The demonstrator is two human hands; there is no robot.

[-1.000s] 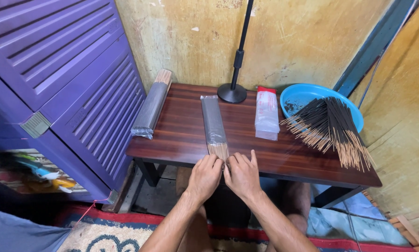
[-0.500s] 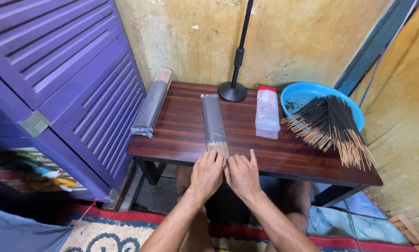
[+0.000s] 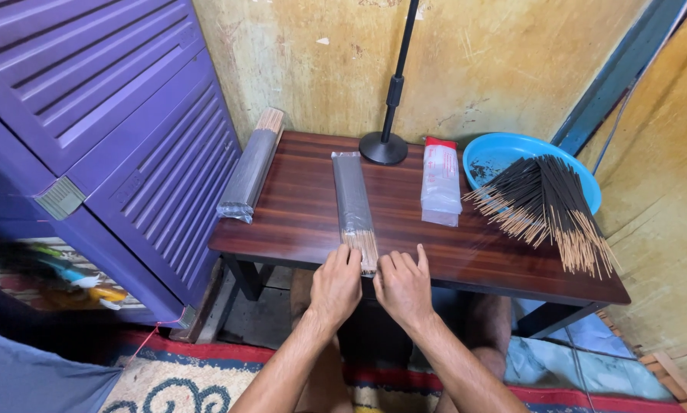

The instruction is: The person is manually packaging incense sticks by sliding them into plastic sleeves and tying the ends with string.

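A long clear packet of dark incense sticks (image 3: 352,197) lies lengthwise on the dark wooden table (image 3: 297,222), its pale stick ends at the near edge. My left hand (image 3: 334,287) rests at that near end, fingertips touching the packet's left side. My right hand (image 3: 403,287) sits just right of it, fingers spread on the table edge beside the packet's end. Neither hand lifts the packet.
A second packed bundle (image 3: 250,172) lies along the table's left edge. A stack of clear sleeves with a red top (image 3: 440,182), a black stand base (image 3: 384,147) and a blue basin (image 3: 504,153) holding loose incense sticks (image 3: 546,206) sit further back and right. A purple louvred door (image 3: 91,130) stands left.
Both hands stay at the packet's near end; the fingers have shifted only slightly.
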